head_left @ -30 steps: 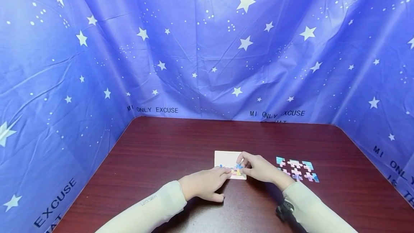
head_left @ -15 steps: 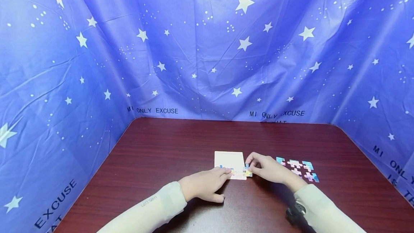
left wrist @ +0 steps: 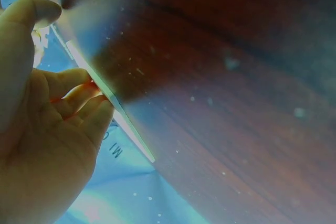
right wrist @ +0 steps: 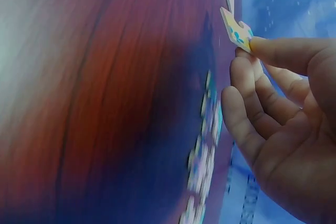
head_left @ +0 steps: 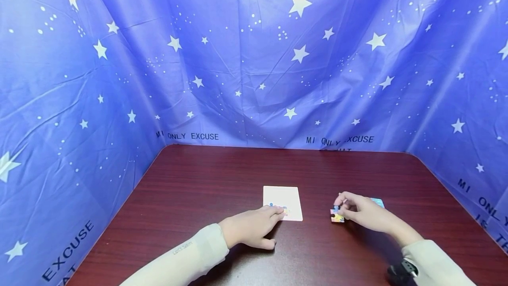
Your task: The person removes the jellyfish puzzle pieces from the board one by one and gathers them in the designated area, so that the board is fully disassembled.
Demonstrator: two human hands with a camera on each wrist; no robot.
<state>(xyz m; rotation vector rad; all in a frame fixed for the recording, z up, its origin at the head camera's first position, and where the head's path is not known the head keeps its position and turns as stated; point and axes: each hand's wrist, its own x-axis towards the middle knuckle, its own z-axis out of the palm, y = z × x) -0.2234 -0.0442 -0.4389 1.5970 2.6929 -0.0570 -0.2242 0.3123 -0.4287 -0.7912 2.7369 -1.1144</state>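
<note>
A white puzzle board point(head_left: 283, 194) lies near the middle of the table. My left hand point(head_left: 250, 227) rests its straight fingers on the board's lower left, covering most of the puzzle pieces point(head_left: 271, 205) there. Off to the board's right, my right hand point(head_left: 363, 211) pinches a yellow, pink and blue puzzle piece point(head_left: 337, 216) between thumb and fingers. In the right wrist view that piece point(right wrist: 237, 32) is held above the table, apart from the board. Loose puzzle pieces point(right wrist: 202, 161) lie below the right hand; in the head view the hand hides most of them.
The dark red wooden table point(head_left: 206, 175) is enclosed by a blue star-patterned cloth point(head_left: 238, 56) at the back and sides. A corner of one loose blue piece point(head_left: 378, 202) shows behind the right hand. A black wrist device point(head_left: 401, 272) sits at the right sleeve.
My right hand has lifted the pinched puzzle piece off the board's lower right and carried it rightward, toward the loose pieces. The left hand stays in place on the board.
</note>
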